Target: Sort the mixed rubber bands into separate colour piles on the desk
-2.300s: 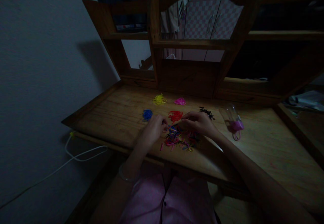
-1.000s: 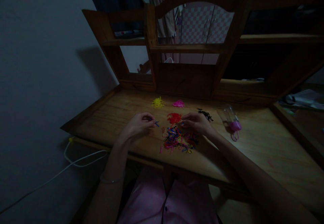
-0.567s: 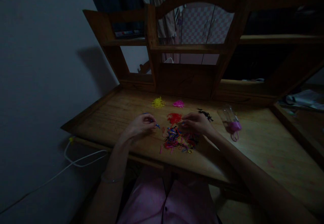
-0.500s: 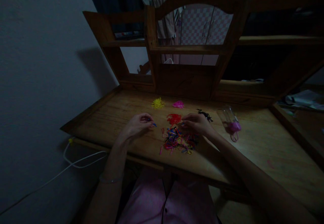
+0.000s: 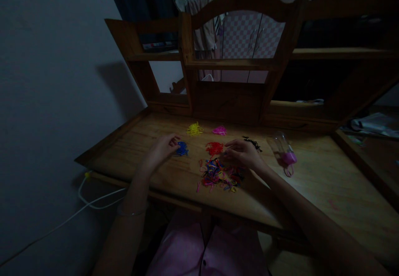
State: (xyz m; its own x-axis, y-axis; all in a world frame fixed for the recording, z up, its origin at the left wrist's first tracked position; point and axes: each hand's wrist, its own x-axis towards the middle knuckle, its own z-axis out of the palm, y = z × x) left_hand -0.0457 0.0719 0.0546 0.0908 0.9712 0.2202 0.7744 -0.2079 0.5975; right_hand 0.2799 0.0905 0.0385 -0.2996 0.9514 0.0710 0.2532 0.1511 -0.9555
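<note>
My left hand [image 5: 163, 149] is beside a pile of blue rubber bands [image 5: 181, 149], its thumb and fingers slightly apart at the edge of the pile. My right hand [image 5: 245, 153] hovers over the far side of a mixed heap of coloured rubber bands [image 5: 220, 174]. Its fingertips are pinched, with a speck of blue showing at them, apparently a rubber band. Between the hands lies a pile of red rubber bands [image 5: 214, 148]. Farther back sit a yellow pile [image 5: 194, 129] and a pink pile [image 5: 219, 130]. Black rubber bands [image 5: 254, 144] lie behind my right hand.
A clear bottle with a pink cap and loop [image 5: 288, 157] lies on the wooden desk [image 5: 314, 176] to the right. Wooden shelving [image 5: 230, 64] rises along the back. A white cable [image 5: 93, 201] hangs at the left edge by the wall.
My left hand has moved left and slightly away from me, and the blue pile it was covering now shows. The blue bit at its fingertips no longer stands out. My right hand is nearly still.
</note>
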